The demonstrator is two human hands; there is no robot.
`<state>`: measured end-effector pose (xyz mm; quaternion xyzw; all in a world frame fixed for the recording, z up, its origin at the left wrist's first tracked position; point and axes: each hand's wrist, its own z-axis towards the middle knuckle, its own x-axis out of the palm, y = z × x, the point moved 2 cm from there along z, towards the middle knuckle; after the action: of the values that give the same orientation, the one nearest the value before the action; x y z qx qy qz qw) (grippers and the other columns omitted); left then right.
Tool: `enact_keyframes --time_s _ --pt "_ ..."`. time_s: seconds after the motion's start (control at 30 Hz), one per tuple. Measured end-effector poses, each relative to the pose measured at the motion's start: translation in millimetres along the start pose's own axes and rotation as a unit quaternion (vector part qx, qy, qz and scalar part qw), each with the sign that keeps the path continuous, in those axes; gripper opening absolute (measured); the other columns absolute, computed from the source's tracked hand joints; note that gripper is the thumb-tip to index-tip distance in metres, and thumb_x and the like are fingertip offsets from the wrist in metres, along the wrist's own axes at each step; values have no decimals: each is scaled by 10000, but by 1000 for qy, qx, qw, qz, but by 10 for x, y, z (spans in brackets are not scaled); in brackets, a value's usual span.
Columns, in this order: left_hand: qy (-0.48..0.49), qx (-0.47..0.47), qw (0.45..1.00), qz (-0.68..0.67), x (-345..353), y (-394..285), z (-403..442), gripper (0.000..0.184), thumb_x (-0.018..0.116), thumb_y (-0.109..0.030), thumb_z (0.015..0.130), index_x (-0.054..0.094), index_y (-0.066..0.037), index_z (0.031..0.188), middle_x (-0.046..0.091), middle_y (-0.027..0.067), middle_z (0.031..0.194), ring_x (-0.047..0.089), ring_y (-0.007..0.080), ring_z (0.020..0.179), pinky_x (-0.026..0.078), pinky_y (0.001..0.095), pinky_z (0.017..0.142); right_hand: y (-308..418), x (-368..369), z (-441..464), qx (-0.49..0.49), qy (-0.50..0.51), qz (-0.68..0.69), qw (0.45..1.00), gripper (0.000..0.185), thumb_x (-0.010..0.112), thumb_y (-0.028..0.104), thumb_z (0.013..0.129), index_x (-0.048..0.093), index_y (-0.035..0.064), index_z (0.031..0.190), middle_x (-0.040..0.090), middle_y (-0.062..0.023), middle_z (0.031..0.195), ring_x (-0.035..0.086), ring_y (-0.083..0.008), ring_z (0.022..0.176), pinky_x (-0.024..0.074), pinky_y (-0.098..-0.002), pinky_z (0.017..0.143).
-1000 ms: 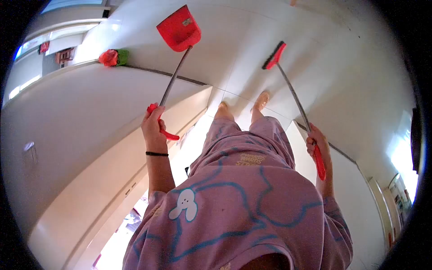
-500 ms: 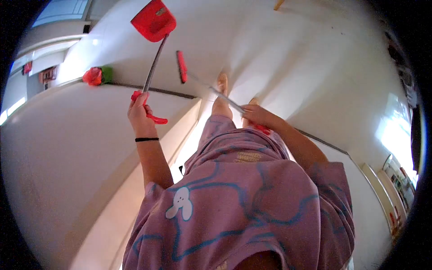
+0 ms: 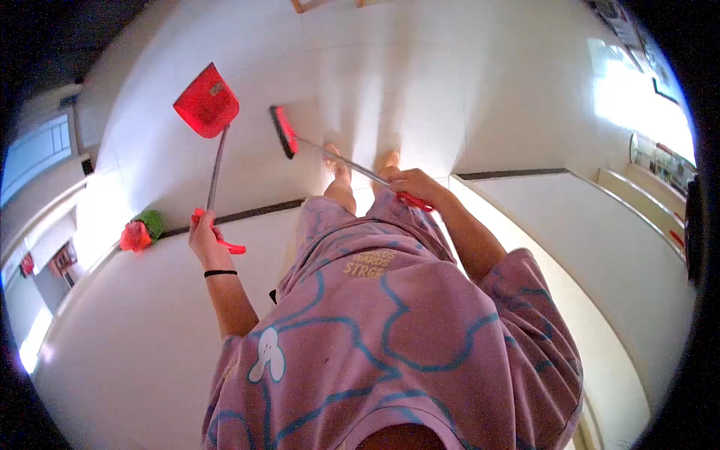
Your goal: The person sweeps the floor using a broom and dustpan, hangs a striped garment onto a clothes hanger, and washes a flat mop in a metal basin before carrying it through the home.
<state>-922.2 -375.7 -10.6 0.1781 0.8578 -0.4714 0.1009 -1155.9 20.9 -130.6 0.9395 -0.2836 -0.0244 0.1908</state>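
My left hand (image 3: 203,236), with a black band at its wrist, is closed around the red handle of a long-handled dustpan (image 3: 207,105). Its red pan is held out ahead on the left, over the pale floor. On the other side, my right hand (image 3: 416,186) grips a broom (image 3: 285,133) near the red end of its grey stick. The broom's red head with dark bristles lies between the dustpan and my feet (image 3: 334,159). Whether the bristles touch the floor I cannot tell.
A red and green bundle (image 3: 142,231) sits by the wall's corner on the left. Dark skirting (image 3: 247,215) runs along the wall behind me. Wooden legs (image 3: 298,6) stand at the far edge of the floor (image 3: 420,82). Shelves with small items (image 3: 660,165) are at the right.
The whole view has turned, and a second wooden leg shows at the top. Dustpan and broom head both appear lower and further left. Both hands keep their grip.
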Motion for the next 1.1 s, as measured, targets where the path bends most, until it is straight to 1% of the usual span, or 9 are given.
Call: enact_keyframes --time_s 0.17,0.33,0.37,0.57,0.7,0.83,0.97,1.03,1.1 --pt "44 -41 998 28 545 -102 394 201 662 -78 746 606 -65 938 562 2 724 396 61 454 299 189 379 82 -923 -603 1 -86 167 982 362 563 156 899 536 32 1238 659 -114 776 565 -97 511 447 -217 429" --pt "89 -62 994 33 881 376 -111 231 674 -132 755 602 -66 964 595 23 772 396 59 478 291 193 389 -962 -1564 -955 6 -161 196 967 371 582 152 870 542 10 1210 630 -105 703 469 -99 393 384 -238 356" --pt "93 -88 991 37 889 -152 65 234 676 -142 756 602 -65 964 593 21 769 399 58 484 292 191 392 -422 -1500 -1121 28 -166 187 968 374 577 150 871 537 10 1215 624 -102 698 464 -99 389 379 -239 353" --pt "123 -84 988 36 1095 -167 -60 274 680 -145 758 607 -73 1012 602 12 778 404 55 478 294 183 390 49 -1445 -1583 -4 -177 111 978 416 603 235 881 528 43 1242 581 -57 612 480 -95 378 383 -247 339" --pt "103 -85 989 60 1320 -239 -239 312 681 -145 758 604 -73 1052 608 8 783 396 60 463 297 186 394 409 -1310 -1254 -67 -128 165 976 429 618 243 872 511 42 1235 601 -63 639 505 -98 409 396 -241 358" --pt "101 -64 990 72 1513 -420 -271 342 672 -138 751 603 -77 1080 614 10 772 395 62 464 299 199 396 852 -1267 193 -194 -96 78 973 357 531 224 885 531 86 1214 622 -85 664 588 -141 495 469 -300 422" --pt "129 -9 984 119 1721 -700 -374 310 674 -150 741 623 -82 1039 591 -8 739 388 59 467 302 197 409 1553 -1444 924 -146 -147 -192 959 260 522 247 887 612 43 1020 597 -142 626 612 -194 494 476 -356 416" --pt "119 1 981 151 1818 -888 -474 294 674 -149 735 629 -79 1017 557 -23 694 387 60 462 303 197 409 1563 -1580 591 -156 -189 -16 969 237 499 219 883 621 22 932 568 -121 584 585 -192 464 461 -365 413" --pt "124 13 979 161 1898 -860 -411 299 674 -142 728 627 -69 1014 533 -29 680 388 62 457 296 197 404 1047 -1766 814 -184 -163 -36 969 258 497 227 887 625 29 992 553 -102 568 532 -172 425 433 -350 388"
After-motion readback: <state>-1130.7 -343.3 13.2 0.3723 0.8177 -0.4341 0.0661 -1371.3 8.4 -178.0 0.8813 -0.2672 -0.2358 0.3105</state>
